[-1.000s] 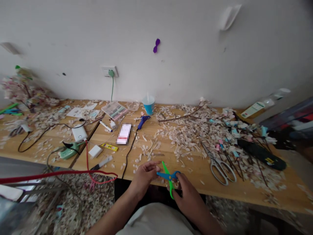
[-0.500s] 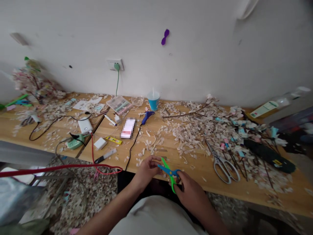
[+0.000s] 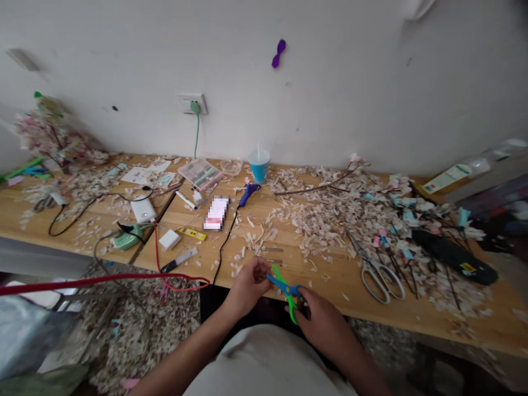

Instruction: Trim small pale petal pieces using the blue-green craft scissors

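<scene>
My right hand [image 3: 319,316] is closed on the handles of small scissors [image 3: 287,289], one half blue and the other green. Their blades stand apart and point toward my left hand [image 3: 250,286]. That hand has its fingers curled together in a pinch just beside the blade tips; whatever lies between them is too small to make out. Both hands are above the front edge of the wooden table [image 3: 330,286]. Pale petal-like scraps [image 3: 313,220] lie scattered beyond them.
Large grey scissors [image 3: 379,278] and a dark green bundle [image 3: 454,256] lie to the right. A blue glue gun [image 3: 248,193], a phone [image 3: 216,213], a blue cup [image 3: 259,166] and a yellow cutter [image 3: 192,234] are farther back. A red cord [image 3: 103,281] crosses at left.
The angle between the scissor blades has narrowed slightly. My hands stay nearly in place, and the view has shifted a little.
</scene>
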### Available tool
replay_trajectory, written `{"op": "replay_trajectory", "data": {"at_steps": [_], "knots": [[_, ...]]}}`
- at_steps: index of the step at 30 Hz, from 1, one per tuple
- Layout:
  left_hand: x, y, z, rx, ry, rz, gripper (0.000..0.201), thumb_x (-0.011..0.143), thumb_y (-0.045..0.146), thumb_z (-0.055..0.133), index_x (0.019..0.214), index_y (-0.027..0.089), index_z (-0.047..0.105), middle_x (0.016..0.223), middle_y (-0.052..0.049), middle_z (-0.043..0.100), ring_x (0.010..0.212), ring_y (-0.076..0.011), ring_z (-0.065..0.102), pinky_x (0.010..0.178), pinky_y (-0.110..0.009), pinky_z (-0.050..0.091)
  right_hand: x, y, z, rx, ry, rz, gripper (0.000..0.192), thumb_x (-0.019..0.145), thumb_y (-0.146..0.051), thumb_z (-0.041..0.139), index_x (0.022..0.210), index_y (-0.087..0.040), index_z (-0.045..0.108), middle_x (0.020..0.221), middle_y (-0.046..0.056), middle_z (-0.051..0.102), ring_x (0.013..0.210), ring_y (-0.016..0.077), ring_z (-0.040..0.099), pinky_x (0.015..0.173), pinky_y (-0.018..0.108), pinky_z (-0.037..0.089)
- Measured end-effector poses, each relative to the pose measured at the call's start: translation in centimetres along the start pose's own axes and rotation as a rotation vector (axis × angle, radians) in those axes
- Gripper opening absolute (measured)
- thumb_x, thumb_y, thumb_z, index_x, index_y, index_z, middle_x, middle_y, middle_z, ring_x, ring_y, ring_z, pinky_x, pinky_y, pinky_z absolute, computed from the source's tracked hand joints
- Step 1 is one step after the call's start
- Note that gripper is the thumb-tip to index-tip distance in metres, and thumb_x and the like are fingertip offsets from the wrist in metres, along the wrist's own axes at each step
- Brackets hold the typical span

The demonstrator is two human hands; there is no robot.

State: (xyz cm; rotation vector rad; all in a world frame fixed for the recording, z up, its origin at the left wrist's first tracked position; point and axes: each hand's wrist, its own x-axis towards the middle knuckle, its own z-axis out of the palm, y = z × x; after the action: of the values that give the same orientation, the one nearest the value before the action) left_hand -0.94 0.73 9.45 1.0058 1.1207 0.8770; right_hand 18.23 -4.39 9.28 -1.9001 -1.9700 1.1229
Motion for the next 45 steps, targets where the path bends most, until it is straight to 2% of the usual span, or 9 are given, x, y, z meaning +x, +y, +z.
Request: {"op": "replay_trajectory", "data": {"at_steps": [4, 9, 12, 18, 23, 28, 36, 40, 45], "knots": [[0.0, 0.1, 0.2, -0.073, -0.009, -0.005, 0.025, 0.066, 0.011, 0.067, 0.084, 0.017, 0.052, 0.075, 0.002, 0.061, 0.064, -0.0117, 0.062, 0.063, -0.025, 0.049, -0.1, -0.2, -0.1, 0.009, -0.028, 0.000, 0.023, 0.084, -0.028, 0.052, 0.103, -0.021, 0.064, 0.096, 0.008, 0.071, 0.085, 0.0236, 0.065, 0.074, 0.030, 0.043], [0.4, -0.6, 0.2, -0.129, 0.019, -0.015, 0.030, 0.065, 0.016, 0.075, 0.085, 0.017, 0.053, 0.071, 0.002, 0.064, 0.062, -0.0107, 0.062, 0.063, -0.024, 0.048, 0.0, 0.0, 0.1, 0.005, -0.023, 0.017, 0.024, 0.087, -0.032, 0.048, 0.101, -0.020, 0.064, 0.097, 0.010, 0.072, 0.092, 0.0270, 0.066, 0.078, 0.033, 0.044], [0.5, -0.8, 0.3, -0.257, 0.058, -0.079, 0.039, 0.060, 0.021, 0.081, 0.087, 0.017, 0.053, 0.068, 0.003, 0.064, 0.059, -0.0109, 0.062, 0.062, -0.024, 0.049, 0.1, 0.2, 0.5, 0.037, -0.004, 0.024, 0.027, 0.087, -0.031, 0.046, 0.103, -0.020, 0.065, 0.100, 0.010, 0.072, 0.096, 0.0270, 0.066, 0.081, 0.033, 0.044], [0.3, -0.6, 0.9, -0.483, 0.185, -0.180, 0.046, 0.054, 0.024, 0.088, 0.086, 0.015, 0.056, 0.069, 0.001, 0.068, 0.062, -0.0102, 0.063, 0.065, -0.023, 0.050, 0.2, 0.6, 1.0, 0.130, 0.032, 0.052, 0.033, 0.084, -0.033, 0.046, 0.109, -0.016, 0.059, 0.100, 0.012, 0.070, 0.090, 0.0252, 0.065, 0.076, 0.033, 0.046], [0.4, -0.4, 0.8, -0.365, 0.176, -0.083, 0.042, 0.058, 0.027, 0.086, 0.085, 0.014, 0.057, 0.073, -0.002, 0.072, 0.068, -0.0128, 0.066, 0.070, -0.025, 0.051, -0.2, 0.4, 1.1, 0.112, 0.008, 0.030, 0.032, 0.082, -0.032, 0.048, 0.109, -0.017, 0.056, 0.097, 0.010, 0.068, 0.083, 0.0232, 0.063, 0.072, 0.032, 0.045], [0.4, 0.0, 0.8, -0.230, 0.100, -0.071, 0.044, 0.062, 0.034, 0.083, 0.090, 0.015, 0.054, 0.062, -0.001, 0.070, 0.058, -0.0138, 0.064, 0.059, -0.025, 0.051, 0.0, 0.2, 0.8, 0.089, -0.032, 0.042, 0.024, 0.082, -0.030, 0.047, 0.101, -0.019, 0.058, 0.088, 0.007, 0.068, 0.078, 0.0227, 0.062, 0.068, 0.031, 0.042], [0.3, -0.2, 0.9, -0.145, 0.086, -0.059, 0.037, 0.066, 0.029, 0.078, 0.092, 0.016, 0.054, 0.063, 0.000, 0.069, 0.057, -0.0142, 0.065, 0.059, -0.027, 0.054, 0.0, 0.5, 0.7, 0.068, -0.017, 0.026, 0.023, 0.082, -0.028, 0.050, 0.101, -0.021, 0.060, 0.092, 0.007, 0.070, 0.086, 0.0245, 0.064, 0.077, 0.031, 0.042], [0.6, -0.4, 0.7, -0.173, 0.071, -0.075, 0.037, 0.063, 0.026, 0.081, 0.089, 0.015, 0.056, 0.064, 0.000, 0.069, 0.056, -0.0131, 0.065, 0.059, -0.026, 0.054, 0.0, 0.3, 0.9, 0.039, -0.020, 0.044, 0.025, 0.082, -0.028, 0.049, 0.102, -0.019, 0.060, 0.093, 0.009, 0.070, 0.085, 0.0248, 0.064, 0.073, 0.031, 0.042], [0.7, -0.9, 0.8, -0.400, 0.085, -0.223, 0.044, 0.050, 0.025, 0.089, 0.083, 0.012, 0.063, 0.068, 0.000, 0.070, 0.060, -0.0118, 0.065, 0.062, -0.023, 0.052, 0.0, -0.4, 1.0, 0.028, -0.009, 0.046, 0.021, 0.083, -0.027, 0.046, 0.097, -0.019, 0.060, 0.089, 0.008, 0.070, 0.075, 0.0229, 0.063, 0.066, 0.030, 0.040]]}}
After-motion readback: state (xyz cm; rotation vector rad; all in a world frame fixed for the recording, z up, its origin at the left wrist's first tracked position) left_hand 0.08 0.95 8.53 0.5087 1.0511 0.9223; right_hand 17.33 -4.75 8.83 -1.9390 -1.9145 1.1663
